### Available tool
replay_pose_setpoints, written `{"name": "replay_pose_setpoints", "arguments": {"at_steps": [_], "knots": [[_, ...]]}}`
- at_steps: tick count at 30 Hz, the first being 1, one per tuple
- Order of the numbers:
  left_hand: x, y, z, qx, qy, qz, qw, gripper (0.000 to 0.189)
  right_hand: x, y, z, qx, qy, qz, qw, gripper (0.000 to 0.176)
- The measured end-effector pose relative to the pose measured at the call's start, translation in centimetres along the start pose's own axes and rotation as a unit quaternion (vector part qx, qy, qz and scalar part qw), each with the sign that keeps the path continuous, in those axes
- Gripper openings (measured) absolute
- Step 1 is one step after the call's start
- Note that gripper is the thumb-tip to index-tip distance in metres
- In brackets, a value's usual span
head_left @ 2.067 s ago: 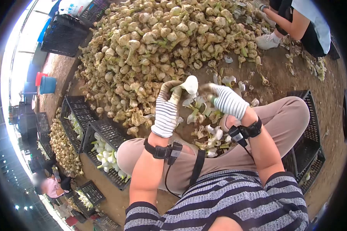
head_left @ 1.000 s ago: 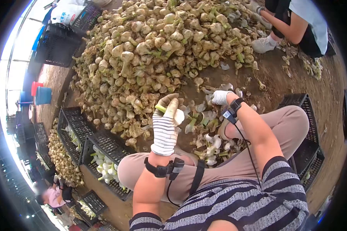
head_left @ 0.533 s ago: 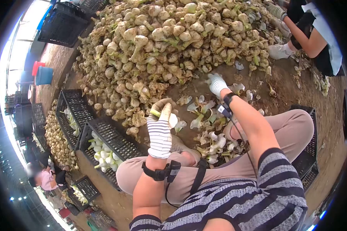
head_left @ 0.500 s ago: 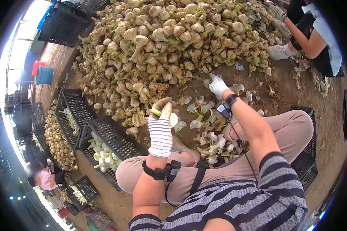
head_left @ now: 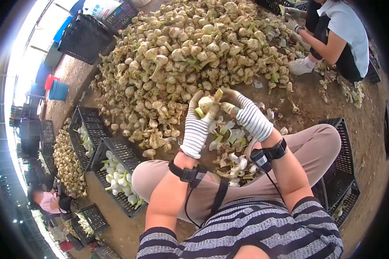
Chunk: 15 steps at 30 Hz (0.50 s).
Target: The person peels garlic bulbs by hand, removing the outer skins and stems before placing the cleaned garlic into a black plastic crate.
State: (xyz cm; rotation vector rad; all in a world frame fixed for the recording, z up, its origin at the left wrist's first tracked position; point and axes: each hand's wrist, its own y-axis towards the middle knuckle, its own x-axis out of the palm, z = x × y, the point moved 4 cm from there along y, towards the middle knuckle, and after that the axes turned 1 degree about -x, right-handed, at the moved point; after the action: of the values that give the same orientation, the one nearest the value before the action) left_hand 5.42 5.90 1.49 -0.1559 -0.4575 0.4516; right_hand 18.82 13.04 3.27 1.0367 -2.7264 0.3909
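One huge garlic heap fills the floor. At its near edge both forearms angle up from the lap. The left hand, fingers curled upward, has its grip clamped on a garlic bulb. The right hand, wrist bent inward, pinches that bulb's top.

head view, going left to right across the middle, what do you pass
blue bucket → crate of peeled garlic → left hand → garlic bulb → right hand → stacked black crates
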Motion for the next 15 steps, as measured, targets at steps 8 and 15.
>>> {"name": "replay_pose_setpoints", "arguments": {"at_steps": [8,15], "knots": [[-0.5,-3.4,0.5,0.022,0.153,-0.096,0.983,0.061,-0.3,-0.7,2.1,0.078,-0.002,0.041,0.996,0.032],[-1.5,-4.7,2.5,0.141,0.359,-0.018,0.922,0.054,1.1,-1.5,0.6,-0.002,-0.118,0.023,0.993,0.029]]}}
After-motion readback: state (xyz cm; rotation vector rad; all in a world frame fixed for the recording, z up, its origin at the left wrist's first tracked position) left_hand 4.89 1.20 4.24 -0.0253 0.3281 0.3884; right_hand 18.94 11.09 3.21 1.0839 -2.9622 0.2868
